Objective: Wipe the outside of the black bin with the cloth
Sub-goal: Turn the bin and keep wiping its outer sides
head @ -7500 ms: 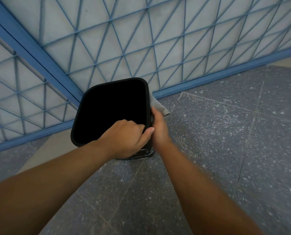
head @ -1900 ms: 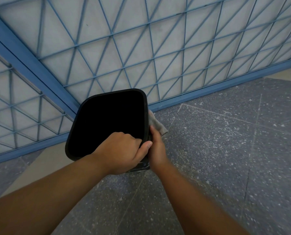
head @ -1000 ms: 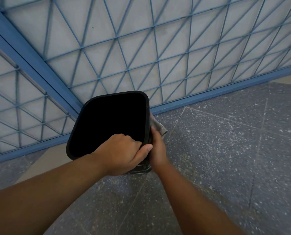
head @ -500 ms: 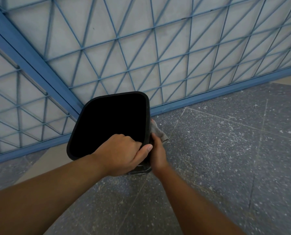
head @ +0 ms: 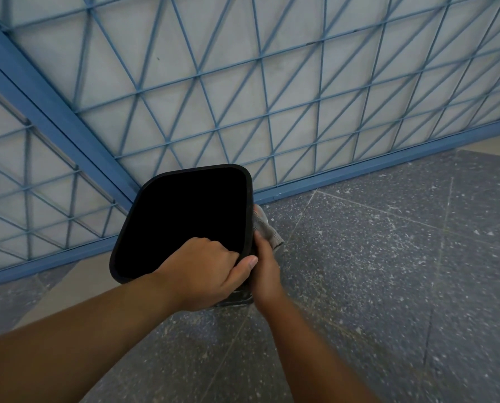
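Note:
The black bin (head: 144, 199) stands on the floor, seen from above with its dark opening toward me. My left hand (head: 205, 271) grips the bin's near right rim, fingers curled inside and thumb over the outer edge. My right hand (head: 264, 269) holds a grey cloth (head: 264, 225) against the bin's outer right wall, just below the rim. Only part of the cloth shows past the hand; its fingers are hidden behind the bin's side.
A blue metal lattice gate (head: 243, 91) with a thick blue bottom rail (head: 359, 173) runs right behind the bin. Speckled grey stone floor (head: 388, 271) spreads to the right and toward me. A pale floor strip (head: 77, 274) lies at the left.
My right hand has slid the cloth slightly down and toward me along the bin's right wall. My left hand keeps the same grip on the rim.

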{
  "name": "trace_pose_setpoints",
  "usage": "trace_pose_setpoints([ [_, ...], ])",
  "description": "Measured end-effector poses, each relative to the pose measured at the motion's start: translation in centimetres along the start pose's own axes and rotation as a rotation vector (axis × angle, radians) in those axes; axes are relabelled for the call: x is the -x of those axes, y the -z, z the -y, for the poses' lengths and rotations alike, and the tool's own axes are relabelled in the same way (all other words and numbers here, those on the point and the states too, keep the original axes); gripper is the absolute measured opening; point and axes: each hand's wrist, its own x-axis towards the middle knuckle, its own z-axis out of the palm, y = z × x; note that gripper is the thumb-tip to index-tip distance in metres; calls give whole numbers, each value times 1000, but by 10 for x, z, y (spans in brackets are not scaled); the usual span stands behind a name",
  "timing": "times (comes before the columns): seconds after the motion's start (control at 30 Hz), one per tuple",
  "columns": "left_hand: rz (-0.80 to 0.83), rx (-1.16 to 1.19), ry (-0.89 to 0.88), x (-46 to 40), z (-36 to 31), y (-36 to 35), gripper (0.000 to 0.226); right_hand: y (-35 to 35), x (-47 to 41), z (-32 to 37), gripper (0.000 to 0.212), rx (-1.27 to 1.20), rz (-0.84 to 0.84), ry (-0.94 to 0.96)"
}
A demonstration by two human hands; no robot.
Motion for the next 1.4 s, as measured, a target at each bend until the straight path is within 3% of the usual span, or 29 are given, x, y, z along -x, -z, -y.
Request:
trace_pose_setpoints([
  [0.3,29,11,3,-1,1,1,57,1,-9,6,44,-87,97,-38],
  [0.4,25,36,11,-1,1,2,56,2,-3,-7,47,-105,35,-30],
  [1.4,-15,44,-6,-1,5,-4,59,5,5,-7,45,5,83,32],
])
